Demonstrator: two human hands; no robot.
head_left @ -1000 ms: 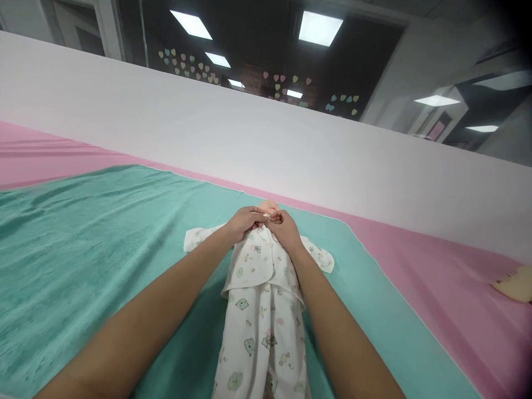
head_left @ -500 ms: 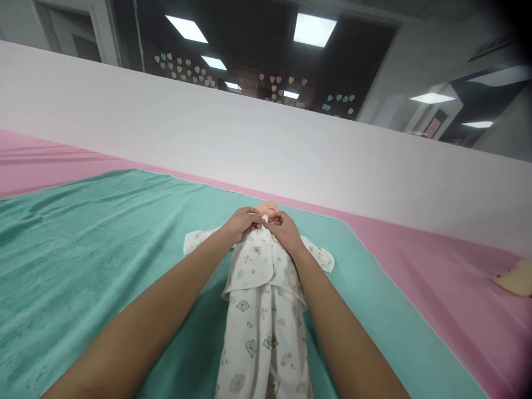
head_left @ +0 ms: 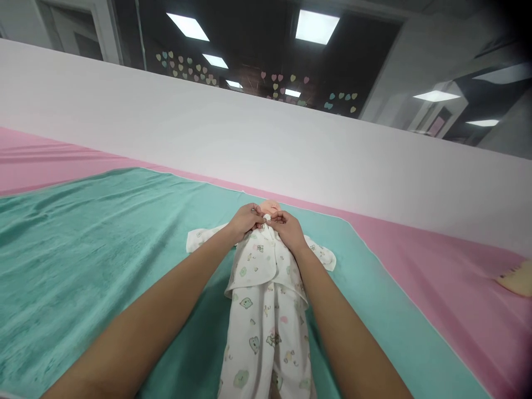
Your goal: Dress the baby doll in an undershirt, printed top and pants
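Observation:
A baby doll [head_left: 271, 206] lies on its back, its head at the far end. It wears a white printed shirt [head_left: 255, 266] with arms spread out, and matching trousers [head_left: 266, 338]. At the neck, my left hand [head_left: 248, 219] pinches one side of the shirt's collar. Across from it, my right hand [head_left: 287, 227] has thumb and fingers closed on the collar's other side. The fingertips nearly meet below the doll's chin. Whatever fastening lies between them is too small to make out.
Under the doll a teal blanket [head_left: 124, 233] is spread over a pink sheet [head_left: 419, 260]. Behind stands a low white wall [head_left: 233, 138] with a dark window [head_left: 266, 50] above it. A pale yellow object [head_left: 517, 279] sits at the right edge.
Both hands stay at the collar with the fingertips shifting slightly. The whole view has moved a little, so the doll appears slightly further right.

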